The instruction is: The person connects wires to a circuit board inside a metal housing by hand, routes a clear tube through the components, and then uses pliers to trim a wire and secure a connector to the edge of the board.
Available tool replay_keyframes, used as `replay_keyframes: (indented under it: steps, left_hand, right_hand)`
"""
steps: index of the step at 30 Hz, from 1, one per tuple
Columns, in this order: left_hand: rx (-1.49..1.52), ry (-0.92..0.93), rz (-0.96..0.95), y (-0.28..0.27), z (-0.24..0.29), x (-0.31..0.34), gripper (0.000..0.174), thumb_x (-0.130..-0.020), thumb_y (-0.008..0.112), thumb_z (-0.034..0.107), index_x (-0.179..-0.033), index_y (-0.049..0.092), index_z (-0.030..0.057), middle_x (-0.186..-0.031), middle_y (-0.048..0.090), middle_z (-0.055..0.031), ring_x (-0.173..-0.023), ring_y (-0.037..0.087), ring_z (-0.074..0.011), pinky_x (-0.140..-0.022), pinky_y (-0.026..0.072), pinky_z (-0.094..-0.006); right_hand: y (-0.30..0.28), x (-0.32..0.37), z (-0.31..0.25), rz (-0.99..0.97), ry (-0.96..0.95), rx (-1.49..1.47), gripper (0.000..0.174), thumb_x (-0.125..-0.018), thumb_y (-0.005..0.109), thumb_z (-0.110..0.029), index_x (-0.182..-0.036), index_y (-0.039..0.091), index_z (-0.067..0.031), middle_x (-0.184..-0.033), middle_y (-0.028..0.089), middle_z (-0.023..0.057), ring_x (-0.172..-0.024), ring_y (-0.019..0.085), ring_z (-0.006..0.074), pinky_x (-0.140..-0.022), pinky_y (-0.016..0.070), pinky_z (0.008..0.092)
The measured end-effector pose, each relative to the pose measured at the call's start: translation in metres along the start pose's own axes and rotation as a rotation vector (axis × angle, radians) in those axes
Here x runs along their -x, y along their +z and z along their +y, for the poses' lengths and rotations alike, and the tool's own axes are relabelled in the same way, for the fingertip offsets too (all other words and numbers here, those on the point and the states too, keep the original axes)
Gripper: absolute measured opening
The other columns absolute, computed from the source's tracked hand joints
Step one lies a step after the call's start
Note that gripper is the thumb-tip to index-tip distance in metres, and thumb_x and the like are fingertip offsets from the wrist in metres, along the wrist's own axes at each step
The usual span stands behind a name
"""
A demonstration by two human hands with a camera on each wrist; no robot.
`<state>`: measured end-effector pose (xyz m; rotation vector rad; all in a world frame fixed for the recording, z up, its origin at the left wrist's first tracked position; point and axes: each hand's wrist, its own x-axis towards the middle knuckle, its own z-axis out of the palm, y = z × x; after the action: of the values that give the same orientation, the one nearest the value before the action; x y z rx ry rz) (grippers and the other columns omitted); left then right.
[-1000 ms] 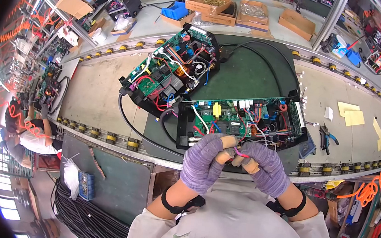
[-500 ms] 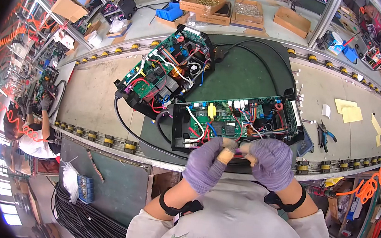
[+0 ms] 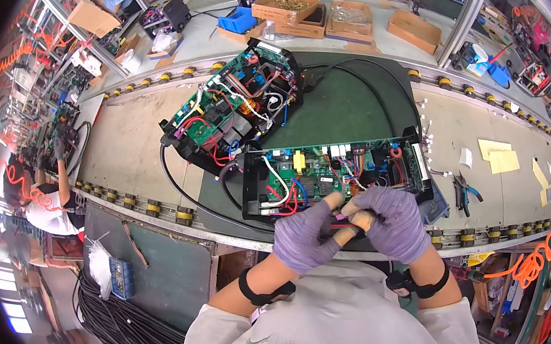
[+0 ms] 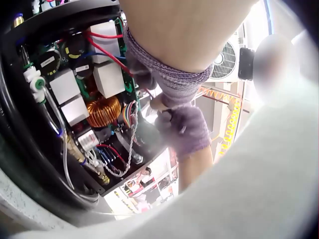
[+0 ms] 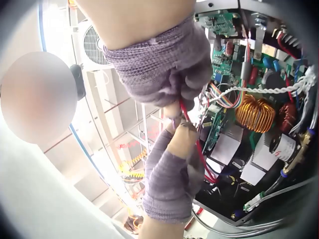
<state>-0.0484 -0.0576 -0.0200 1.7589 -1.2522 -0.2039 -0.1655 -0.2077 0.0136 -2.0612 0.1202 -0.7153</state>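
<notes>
Both hands, in purple knit gloves with tan fingertips, meet at the near edge of an open-cased circuit unit (image 3: 318, 176). My right hand (image 3: 392, 223) pinches a red wire (image 5: 184, 109) between its thumb and fingers. From the other side my left hand (image 3: 307, 238) grips at the same wire, thumb and forefinger around a short pink-purple piece (image 3: 340, 216). The fingertips of the two hands almost touch, hiding the wire's end. In the right wrist view the wire runs down beside the left hand into the unit, near a copper coil (image 5: 254, 114).
A second open unit (image 3: 231, 110) lies behind on the left, on the green mat (image 3: 343, 105). Pliers (image 3: 464, 194) and yellow paper slips (image 3: 502, 157) lie to the right. Black cables curve around both units. Cardboard trays (image 3: 414, 31) stand on the far bench.
The left hand's forefinger and thumb have spread apart around the pink-purple piece. The right hand has turned slightly and stays close beside it. The head view has shifted a little.
</notes>
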Motion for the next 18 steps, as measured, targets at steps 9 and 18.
replay_keyframes:
  steps: [9,18]
  left_hand:
    - [-0.472,0.020,0.242,0.004,0.004,0.003,0.031,-0.079,0.079,0.020,-0.105,0.065,0.0096,-0.065,0.061,-0.0047,-0.048,0.056,-0.0189,-0.044,0.0441,-0.0318]
    - [-0.441,0.059,0.311,0.003,-0.003,0.002,0.015,-0.081,0.075,0.014,-0.090,0.064,0.0086,-0.064,0.064,-0.0048,-0.048,0.059,-0.0159,-0.045,0.0458,-0.0294]
  right_hand:
    - [0.005,-0.013,-0.001,0.200,-0.005,0.438,0.018,-0.076,0.068,-0.002,-0.092,0.069,-0.0071,-0.076,0.066,0.0126,-0.069,0.064,0.0321,-0.061,0.0521,0.0384]
    - [0.006,-0.026,0.009,0.110,0.045,0.366,0.015,-0.078,0.067,-0.005,-0.092,0.070,-0.0081,-0.083,0.068,0.0112,-0.076,0.067,0.0309,-0.067,0.0538,0.0374]
